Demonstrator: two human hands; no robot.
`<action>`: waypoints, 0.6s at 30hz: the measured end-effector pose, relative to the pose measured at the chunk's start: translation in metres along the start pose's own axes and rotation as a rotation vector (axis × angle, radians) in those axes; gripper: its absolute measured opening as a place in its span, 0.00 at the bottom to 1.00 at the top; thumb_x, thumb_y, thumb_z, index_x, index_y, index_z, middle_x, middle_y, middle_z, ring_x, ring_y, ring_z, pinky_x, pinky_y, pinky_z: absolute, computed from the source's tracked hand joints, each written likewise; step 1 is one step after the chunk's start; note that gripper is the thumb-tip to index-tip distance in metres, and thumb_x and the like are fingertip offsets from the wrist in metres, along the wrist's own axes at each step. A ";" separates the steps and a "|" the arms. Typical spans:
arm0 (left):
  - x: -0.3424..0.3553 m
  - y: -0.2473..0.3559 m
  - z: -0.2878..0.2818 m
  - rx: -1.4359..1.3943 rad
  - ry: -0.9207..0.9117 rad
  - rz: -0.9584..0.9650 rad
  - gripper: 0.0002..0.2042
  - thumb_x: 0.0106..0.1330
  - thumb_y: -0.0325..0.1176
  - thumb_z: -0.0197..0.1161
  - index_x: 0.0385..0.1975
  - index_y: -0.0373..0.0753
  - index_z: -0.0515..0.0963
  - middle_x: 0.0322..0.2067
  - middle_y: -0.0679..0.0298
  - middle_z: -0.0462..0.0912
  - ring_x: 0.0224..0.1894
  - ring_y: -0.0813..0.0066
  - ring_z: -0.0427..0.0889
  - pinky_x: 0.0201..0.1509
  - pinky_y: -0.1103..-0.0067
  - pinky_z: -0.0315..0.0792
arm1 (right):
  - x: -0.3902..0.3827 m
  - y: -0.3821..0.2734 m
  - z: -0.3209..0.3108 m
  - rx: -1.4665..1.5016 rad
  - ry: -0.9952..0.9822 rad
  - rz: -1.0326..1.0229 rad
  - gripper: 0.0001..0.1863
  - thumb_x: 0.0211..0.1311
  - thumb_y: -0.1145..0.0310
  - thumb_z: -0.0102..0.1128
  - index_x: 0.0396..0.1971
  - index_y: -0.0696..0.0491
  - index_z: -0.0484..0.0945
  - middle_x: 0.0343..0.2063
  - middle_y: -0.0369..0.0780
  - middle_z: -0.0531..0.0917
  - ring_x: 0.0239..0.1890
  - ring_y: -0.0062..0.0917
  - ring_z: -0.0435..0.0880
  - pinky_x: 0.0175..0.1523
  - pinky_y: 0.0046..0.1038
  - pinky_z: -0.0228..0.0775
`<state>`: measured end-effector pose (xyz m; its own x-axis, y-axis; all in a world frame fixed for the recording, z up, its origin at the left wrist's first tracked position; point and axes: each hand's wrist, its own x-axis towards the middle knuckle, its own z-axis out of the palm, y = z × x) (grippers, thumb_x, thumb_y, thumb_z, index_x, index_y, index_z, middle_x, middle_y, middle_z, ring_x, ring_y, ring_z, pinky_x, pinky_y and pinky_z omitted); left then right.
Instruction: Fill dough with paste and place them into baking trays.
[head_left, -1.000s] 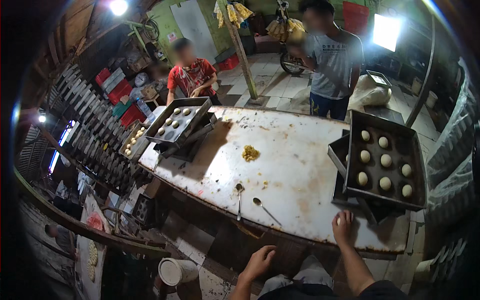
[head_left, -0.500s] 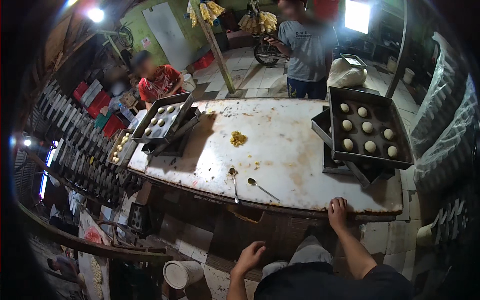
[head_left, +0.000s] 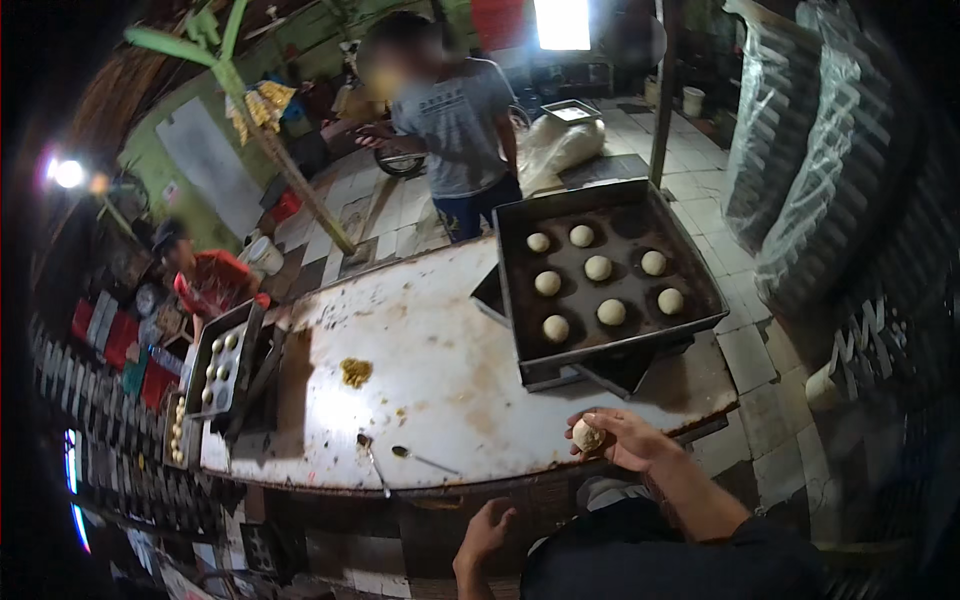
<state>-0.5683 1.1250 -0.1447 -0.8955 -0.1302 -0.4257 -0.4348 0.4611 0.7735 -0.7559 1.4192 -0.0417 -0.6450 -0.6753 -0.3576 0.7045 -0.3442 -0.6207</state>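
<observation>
A pale round dough ball (head_left: pixel 588 434) rests in the fingers of my right hand (head_left: pixel 630 438), which is closed around it above the table's near right edge. Just beyond that hand, a dark metal tray (head_left: pixel 630 270) holds several similar balls set apart in shallow hollows. It sits askew on other trays stacked beneath it. My left hand (head_left: pixel 487 532) hovers below the near edge, fingers loosely bent and nothing visible in them. Nearest to it on the white tabletop (head_left: pixel 450 340) lie two spoons, one spoon (head_left: pixel 374 466) hanging over the edge and another spoon (head_left: pixel 425 459) beside it.
A yellowish crumbly heap (head_left: pixel 355 373) lies mid-table. More trays (head_left: pixel 225 360) with dough balls stand at the left end, near a person in red (head_left: pixel 210 280). Another person in grey (head_left: pixel 455 130) stands across the table. Tall plastic-wrapped stacks (head_left: pixel 800 160) rise at the right.
The view has swung right, toward the right-hand tray stack. My right hand has left the table's edge and now holds a dough ball. My left hand stays low by the near edge.
</observation>
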 end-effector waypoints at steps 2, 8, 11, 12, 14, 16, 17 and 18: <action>0.018 0.024 0.005 0.087 -0.120 -0.034 0.21 0.72 0.43 0.63 0.58 0.36 0.78 0.52 0.45 0.84 0.56 0.50 0.83 0.59 0.66 0.76 | -0.022 -0.084 0.038 -0.244 -0.148 -0.251 0.17 0.76 0.63 0.55 0.54 0.61 0.77 0.44 0.45 0.84 0.45 0.31 0.86 0.49 0.29 0.82; 0.069 0.110 0.022 0.147 -0.086 -0.152 0.23 0.71 0.43 0.63 0.60 0.35 0.76 0.52 0.41 0.83 0.57 0.45 0.81 0.60 0.62 0.75 | 0.056 -0.301 0.007 -1.032 0.428 -1.653 0.13 0.73 0.70 0.56 0.52 0.59 0.77 0.46 0.43 0.83 0.48 0.26 0.82 0.53 0.30 0.74; 0.086 0.128 0.040 0.091 0.068 0.013 0.21 0.72 0.41 0.63 0.58 0.34 0.76 0.53 0.41 0.81 0.52 0.42 0.83 0.56 0.60 0.76 | 0.155 -0.351 -0.156 -1.714 0.730 -1.250 0.18 0.64 0.69 0.64 0.51 0.59 0.78 0.54 0.50 0.81 0.56 0.45 0.80 0.62 0.41 0.70; 0.077 0.124 0.040 0.091 0.079 -0.013 0.21 0.72 0.41 0.63 0.58 0.34 0.76 0.53 0.41 0.81 0.52 0.42 0.83 0.56 0.60 0.76 | 0.174 -0.334 -0.191 -2.049 0.542 -0.793 0.22 0.62 0.64 0.68 0.54 0.58 0.79 0.56 0.51 0.81 0.59 0.45 0.79 0.64 0.43 0.69; 0.061 0.115 0.036 0.035 0.104 -0.058 0.20 0.73 0.39 0.62 0.58 0.34 0.75 0.51 0.40 0.82 0.50 0.42 0.84 0.52 0.60 0.78 | 0.167 -0.305 -0.187 -1.888 0.495 -0.954 0.22 0.65 0.61 0.67 0.55 0.57 0.79 0.53 0.51 0.83 0.58 0.44 0.81 0.64 0.40 0.71; 0.035 0.082 0.050 0.021 0.238 -0.048 0.19 0.72 0.42 0.62 0.55 0.35 0.77 0.44 0.40 0.84 0.49 0.39 0.83 0.52 0.58 0.78 | 0.120 -0.311 -0.163 -1.314 0.617 -0.980 0.19 0.69 0.61 0.64 0.53 0.56 0.80 0.49 0.49 0.85 0.54 0.40 0.84 0.61 0.37 0.73; 0.018 0.063 0.055 0.155 0.185 -0.119 0.20 0.72 0.43 0.62 0.55 0.35 0.77 0.44 0.41 0.84 0.49 0.39 0.83 0.53 0.57 0.77 | 0.087 -0.311 -0.166 -1.196 0.686 -1.010 0.17 0.71 0.62 0.61 0.52 0.57 0.81 0.47 0.48 0.85 0.52 0.37 0.84 0.59 0.34 0.74; 0.010 0.049 0.058 0.289 0.144 -0.183 0.20 0.72 0.43 0.62 0.55 0.35 0.77 0.45 0.41 0.85 0.50 0.39 0.82 0.54 0.57 0.77 | 0.061 -0.314 -0.177 -1.071 0.744 -1.052 0.16 0.72 0.62 0.59 0.51 0.57 0.81 0.45 0.47 0.86 0.50 0.33 0.85 0.57 0.32 0.74</action>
<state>-0.5934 1.1975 -0.1380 -0.8189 -0.3462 -0.4578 -0.5621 0.6452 0.5175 -1.0687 1.6015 0.0078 -0.8837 0.0877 0.4598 -0.4004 0.3671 -0.8396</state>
